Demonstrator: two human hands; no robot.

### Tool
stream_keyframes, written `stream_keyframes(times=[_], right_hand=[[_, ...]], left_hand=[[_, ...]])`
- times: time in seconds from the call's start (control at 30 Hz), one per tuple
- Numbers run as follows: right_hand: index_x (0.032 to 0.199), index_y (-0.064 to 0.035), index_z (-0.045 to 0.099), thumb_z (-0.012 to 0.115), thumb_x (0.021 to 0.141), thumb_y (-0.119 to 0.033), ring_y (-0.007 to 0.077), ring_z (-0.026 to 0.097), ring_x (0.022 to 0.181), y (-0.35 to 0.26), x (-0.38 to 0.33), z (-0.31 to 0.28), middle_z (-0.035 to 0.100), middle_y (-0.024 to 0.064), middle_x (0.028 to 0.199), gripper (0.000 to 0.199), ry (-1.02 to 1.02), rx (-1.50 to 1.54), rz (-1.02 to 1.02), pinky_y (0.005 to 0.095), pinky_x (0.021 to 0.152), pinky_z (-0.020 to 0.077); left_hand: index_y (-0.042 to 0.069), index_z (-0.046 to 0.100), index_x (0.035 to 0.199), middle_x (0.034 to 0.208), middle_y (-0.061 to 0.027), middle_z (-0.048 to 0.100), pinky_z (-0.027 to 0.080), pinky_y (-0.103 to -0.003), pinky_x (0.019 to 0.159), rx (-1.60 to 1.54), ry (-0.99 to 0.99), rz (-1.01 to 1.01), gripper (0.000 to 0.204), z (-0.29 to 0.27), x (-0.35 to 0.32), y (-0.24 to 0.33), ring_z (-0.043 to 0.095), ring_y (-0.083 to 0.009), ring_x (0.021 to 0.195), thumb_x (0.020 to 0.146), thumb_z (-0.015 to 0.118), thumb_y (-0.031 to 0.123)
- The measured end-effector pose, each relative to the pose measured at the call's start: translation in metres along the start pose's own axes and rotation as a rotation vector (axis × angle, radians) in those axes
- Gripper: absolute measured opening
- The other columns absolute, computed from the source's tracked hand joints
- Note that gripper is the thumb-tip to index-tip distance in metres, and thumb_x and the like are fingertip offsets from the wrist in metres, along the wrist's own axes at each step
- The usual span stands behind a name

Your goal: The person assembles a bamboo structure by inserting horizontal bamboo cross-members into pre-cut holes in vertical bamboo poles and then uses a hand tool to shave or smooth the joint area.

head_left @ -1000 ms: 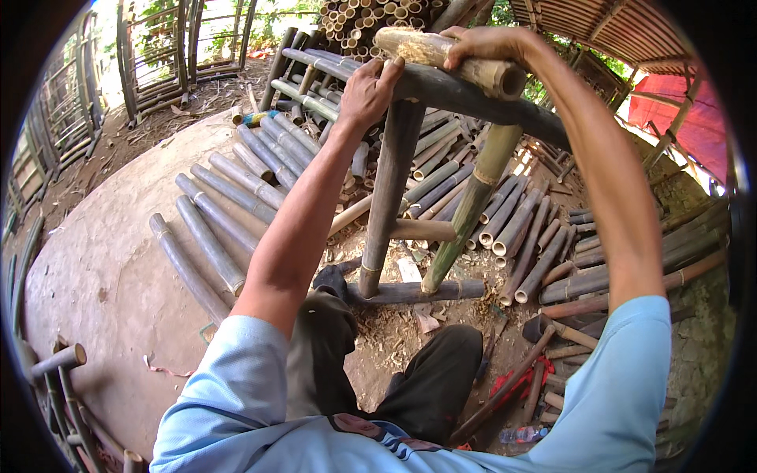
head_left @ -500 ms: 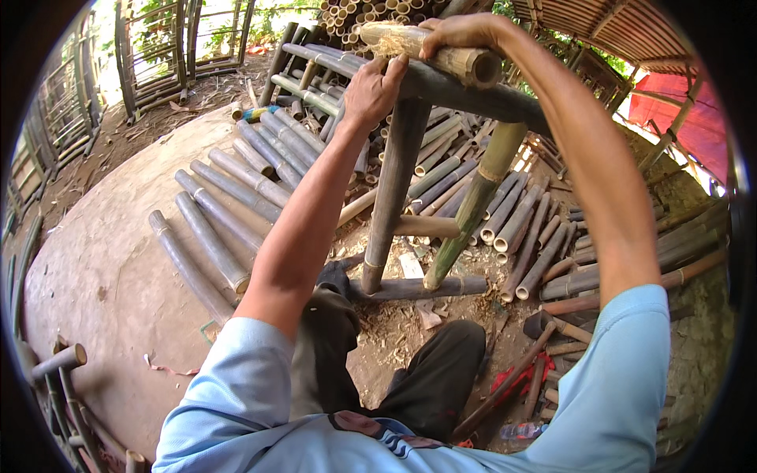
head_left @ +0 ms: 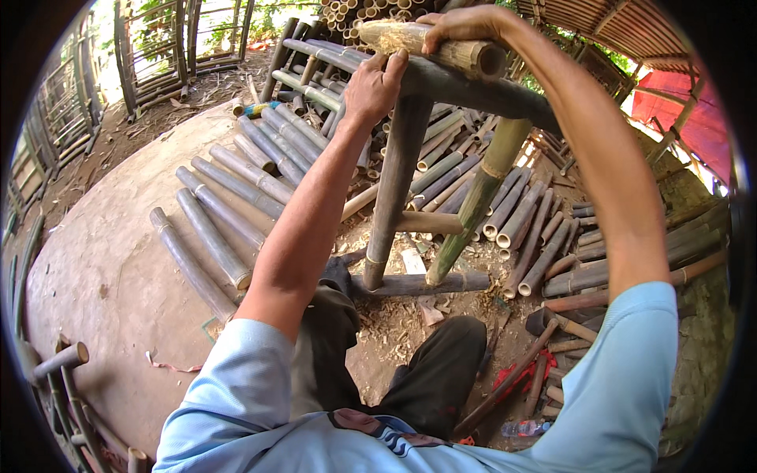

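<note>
Atop the half-built bamboo frame (head_left: 410, 197), my right hand (head_left: 465, 24) clamps a short bamboo piece (head_left: 430, 46); my left hand (head_left: 374, 83) grips the top rail (head_left: 473, 91); joint seemingly unfinished.

Cut bamboo and tools on the ground

Grey bamboo poles (head_left: 229, 213) lie in rows at centre left; a hammer (head_left: 552, 322) and red-handled tool (head_left: 520, 370) lie lower right.

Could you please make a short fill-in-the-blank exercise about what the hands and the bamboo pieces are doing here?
1. The right hand grips a short, pale ____ log.
2. The left hand rests on the dark ____ rail of the frame.
3. Cut poles lie side by side on the ____.

Missing words: bamboo; top; ground
</note>
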State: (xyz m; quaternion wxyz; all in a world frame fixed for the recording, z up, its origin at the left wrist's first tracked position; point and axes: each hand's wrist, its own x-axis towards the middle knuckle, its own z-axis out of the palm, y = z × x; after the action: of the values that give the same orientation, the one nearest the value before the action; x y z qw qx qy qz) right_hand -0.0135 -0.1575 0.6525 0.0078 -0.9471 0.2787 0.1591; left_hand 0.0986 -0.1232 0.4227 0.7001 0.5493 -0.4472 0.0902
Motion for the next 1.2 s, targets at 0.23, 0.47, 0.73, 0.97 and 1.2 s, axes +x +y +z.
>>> stream_keyframes(times=[0.23, 0.47, 0.73, 0.97, 1.2], right_hand=[[0.147, -0.0105, 0.04, 0.073, 0.082, -0.025, 0.0309, 0.069, 0.106, 0.008, -0.03, -0.031, 0.048, 0.0232, 0.149, 0.074, -0.047, 0.67, -0.107, 0.0358, 0.066, 0.061], [0.16, -0.0096, 0.029, 0.076, 0.079, -0.036, 0.0269, 0.051, 0.13, 0.028, 0.002, 0.01, 0.044, 0.0168, 0.151, 0.098, 0.082, 0.181, -0.004, 0.0381, 0.104, 0.0452], [0.159, -0.0103, 0.03, 0.072, 0.08, -0.035, 0.0333, 0.043, 0.141, 0.058, -0.005, 0.015, 0.039, 0.022, 0.156, 0.093, 0.161, 0.037, -0.037, 0.048, 0.113, 0.039], [0.136, -0.0053, 0.056, 0.074, 0.081, -0.024, 0.0205, 0.06, 0.108, 0.115, -0.068, -0.01, 0.063, 0.0102, 0.123, 0.06, 0.256, 0.202, 0.051, 0.0356, 0.091, 0.0494], [0.145, -0.006, 0.049, 0.074, 0.08, -0.018, 0.0264, 0.061, 0.111, 0.169, -0.107, -0.003, 0.058, 0.0171, 0.134, 0.071, 0.893, 0.513, -0.118, 0.0353, 0.094, 0.0498]], left_hand=[[-0.001, 0.07, 0.101, 0.087, -0.0242, 0.068, 0.049, -0.044, 0.081, -0.031, -0.031, -0.047, 0.06, -0.003, -0.006, 0.012, 0.066, -0.0386, 0.088, 0.1, 0.049, 0.055], [-0.002, 0.069, 0.097, 0.086, -0.0251, 0.068, 0.049, -0.046, 0.08, -0.011, 0.028, -0.021, 0.062, -0.001, -0.007, 0.001, 0.066, -0.0386, 0.086, 0.1, 0.049, 0.057], [-0.004, 0.069, 0.098, 0.087, -0.0239, 0.068, 0.049, -0.046, 0.079, 0.029, -0.084, 0.023, 0.064, -0.013, -0.003, 0.014, 0.066, -0.0331, 0.084, 0.099, 0.051, 0.058], [0.003, 0.056, 0.137, 0.123, -0.0211, 0.067, 0.052, -0.045, 0.1, 0.622, -0.457, 0.421, 0.078, 0.021, 0.007, 0.13, 0.064, -0.0341, 0.119, 0.078, 0.078, 0.05], [0.005, 0.064, 0.114, 0.106, -0.0146, 0.074, 0.059, -0.043, 0.087, 0.905, -0.55, 0.443, 0.069, 0.073, 0.019, 0.1, 0.073, -0.0318, 0.1, 0.062, 0.086, 0.045]])
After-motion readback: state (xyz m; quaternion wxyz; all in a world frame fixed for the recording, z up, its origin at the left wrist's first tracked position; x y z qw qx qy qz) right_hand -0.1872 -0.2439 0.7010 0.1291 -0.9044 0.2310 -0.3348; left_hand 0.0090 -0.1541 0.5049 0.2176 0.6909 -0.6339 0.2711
